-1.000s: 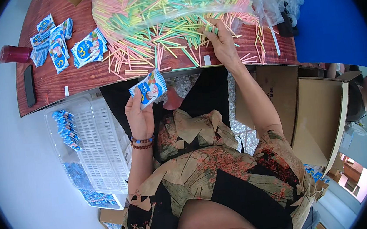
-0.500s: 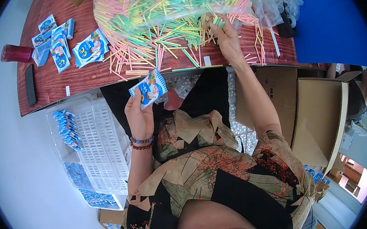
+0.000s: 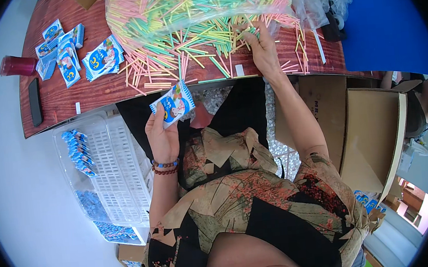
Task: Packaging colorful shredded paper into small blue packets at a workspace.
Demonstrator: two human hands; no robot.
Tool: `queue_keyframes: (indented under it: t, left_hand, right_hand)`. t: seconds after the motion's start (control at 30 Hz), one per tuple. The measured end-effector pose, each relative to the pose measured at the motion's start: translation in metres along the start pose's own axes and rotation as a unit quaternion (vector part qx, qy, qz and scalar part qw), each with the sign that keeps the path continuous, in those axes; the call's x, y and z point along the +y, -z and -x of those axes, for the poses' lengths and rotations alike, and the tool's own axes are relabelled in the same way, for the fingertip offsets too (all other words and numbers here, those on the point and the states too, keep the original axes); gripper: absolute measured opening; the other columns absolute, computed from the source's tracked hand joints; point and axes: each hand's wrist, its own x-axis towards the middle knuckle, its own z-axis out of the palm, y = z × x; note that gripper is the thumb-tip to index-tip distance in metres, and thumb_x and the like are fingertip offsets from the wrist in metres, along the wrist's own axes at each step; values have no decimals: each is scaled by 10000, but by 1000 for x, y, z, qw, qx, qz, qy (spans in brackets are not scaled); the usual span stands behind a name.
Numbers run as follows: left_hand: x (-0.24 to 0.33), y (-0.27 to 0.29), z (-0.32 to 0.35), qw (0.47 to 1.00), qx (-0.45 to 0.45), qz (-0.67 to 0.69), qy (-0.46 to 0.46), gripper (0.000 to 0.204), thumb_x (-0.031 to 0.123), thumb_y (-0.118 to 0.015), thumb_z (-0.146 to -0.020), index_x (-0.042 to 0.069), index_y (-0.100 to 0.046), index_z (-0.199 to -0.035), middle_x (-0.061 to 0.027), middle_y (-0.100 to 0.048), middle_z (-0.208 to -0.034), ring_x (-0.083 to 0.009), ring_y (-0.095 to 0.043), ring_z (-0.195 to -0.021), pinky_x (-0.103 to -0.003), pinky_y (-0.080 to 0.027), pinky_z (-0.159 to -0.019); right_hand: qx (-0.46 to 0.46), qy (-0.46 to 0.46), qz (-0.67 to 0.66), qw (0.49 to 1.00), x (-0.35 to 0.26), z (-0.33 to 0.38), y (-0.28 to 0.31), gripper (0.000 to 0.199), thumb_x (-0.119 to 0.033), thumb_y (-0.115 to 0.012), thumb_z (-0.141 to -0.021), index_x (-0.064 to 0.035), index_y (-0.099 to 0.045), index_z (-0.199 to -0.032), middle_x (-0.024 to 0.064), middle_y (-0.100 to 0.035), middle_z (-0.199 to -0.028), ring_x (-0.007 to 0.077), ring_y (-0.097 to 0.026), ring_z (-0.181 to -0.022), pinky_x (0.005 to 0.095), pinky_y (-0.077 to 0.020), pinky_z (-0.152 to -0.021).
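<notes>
Pinching a small blue-and-white packet (image 3: pixel 173 104) between thumb and fingers (image 3: pixel 158 119), the left hand (image 3: pixel 162 138) holds it upright just below the near edge of the bench (image 3: pixel 68 98), while the right hand (image 3: pixel 264 50) lies on the bench top with its fingers (image 3: pixel 248 35) curled down into the loose pile of pastel sticks (image 3: pixel 191 49), closed on a few of them. Behind that pile sits a clear bag of sticks (image 3: pixel 192 3), more packets (image 3: pixel 82 56) lie to the left near a red cup (image 3: pixel 17 65) and a dark phone (image 3: pixel 34 102), and a white slatted basket (image 3: pixel 115 172) stands beside the left forearm.
</notes>
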Motion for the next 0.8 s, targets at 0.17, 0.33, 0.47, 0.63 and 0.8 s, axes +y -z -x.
queue_keyframes:
  t: [0.17,0.33,0.47,0.63,0.8]
  left_hand:
    - [4,-6,1,1000,-8,-7,1,180,152,-553,-964,-5,-640,-957,-92,-678,-998,-145,-650,-916,-294,-511,-846]
    - [9,-27,-3,998,-59,3,5,229,187,-540,-976,-19,-638,-989,-88,-673,-1015,-146,-643,-939,-310,-510,-861]
    - [8,-62,-7,996,-93,12,3,242,194,-530,-981,-22,-639,-989,-86,-673,-1013,-148,-644,-933,-316,-512,-857]
    - [-3,-90,-24,993,-119,5,3,254,213,-538,-979,-14,-648,-949,-76,-674,-981,-141,-646,-904,-309,-520,-827]
    - [-13,-102,-40,989,-150,3,-7,249,239,-560,-969,22,-658,-899,-64,-681,-906,-118,-629,-804,-271,-498,-713]
  right_hand:
    - [64,-37,-151,986,-11,-8,2,148,-123,-493,-989,-42,-501,-1113,95,-654,-1044,141,-587,-986,298,-433,-939]
    - [61,-88,-387,916,-18,-25,7,120,-126,-484,-986,-63,-499,-1087,76,-612,-973,193,-596,-970,390,-439,-973]
    - [58,-77,-513,853,-23,-35,-1,108,-158,-500,-978,-66,-500,-1034,68,-561,-922,229,-594,-967,477,-402,-1021]
    - [52,-22,-601,797,-50,-36,-22,127,-194,-515,-975,-72,-487,-999,67,-556,-921,254,-588,-987,469,-380,-1011]
    - [75,57,-564,820,-93,-33,-29,149,-227,-468,-1000,-79,-478,-1018,55,-546,-917,266,-583,-1014,435,-369,-995]
